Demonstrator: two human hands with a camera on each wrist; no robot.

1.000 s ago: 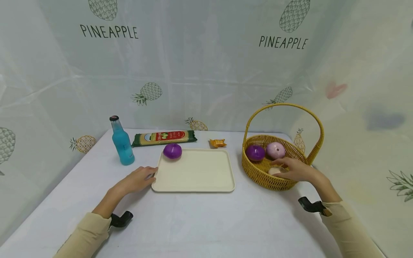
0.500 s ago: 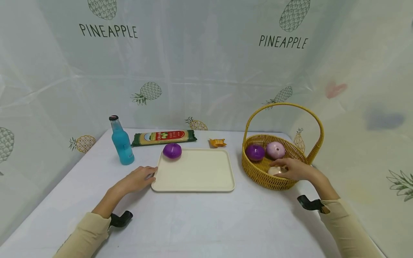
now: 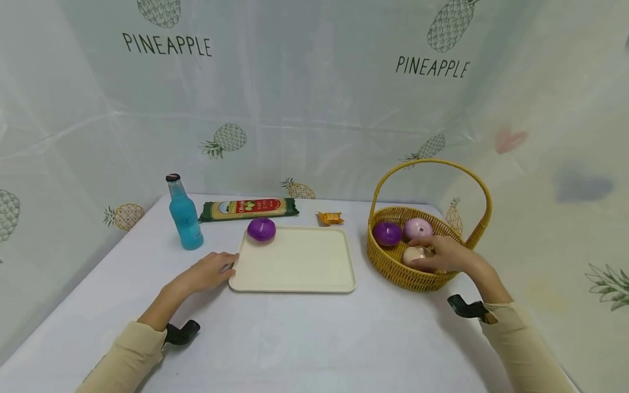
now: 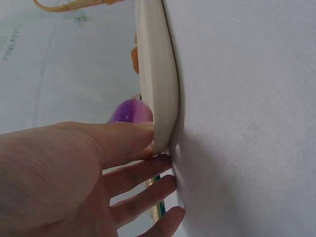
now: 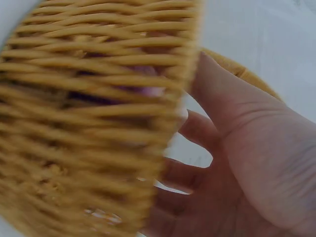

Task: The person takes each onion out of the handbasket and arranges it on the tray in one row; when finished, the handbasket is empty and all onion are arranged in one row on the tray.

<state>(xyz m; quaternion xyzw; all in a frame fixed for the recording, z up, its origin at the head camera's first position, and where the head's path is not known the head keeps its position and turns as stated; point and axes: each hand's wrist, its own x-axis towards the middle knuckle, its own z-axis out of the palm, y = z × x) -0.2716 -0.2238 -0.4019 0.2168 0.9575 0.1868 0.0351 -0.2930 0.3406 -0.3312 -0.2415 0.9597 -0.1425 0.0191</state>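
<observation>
- Ok, our R hand (image 3: 449, 255) grips the pale ball (image 3: 411, 255) btwn thumb & fingers
- Ball's in basket (image 3: 405, 277), nr front; tray (image 3: 300, 262) lies L of it
- Our L hand (image 3: 208, 273), fingers loosely extended, touches tray edge

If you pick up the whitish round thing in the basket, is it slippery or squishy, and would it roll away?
The whitish round thing looks smooth and a bit shiny, so it might be slippery. It's probably firm, since I see no dent by the fingers. Being so rounded, it would likely roll if dropped somewhere flat.
</observation>
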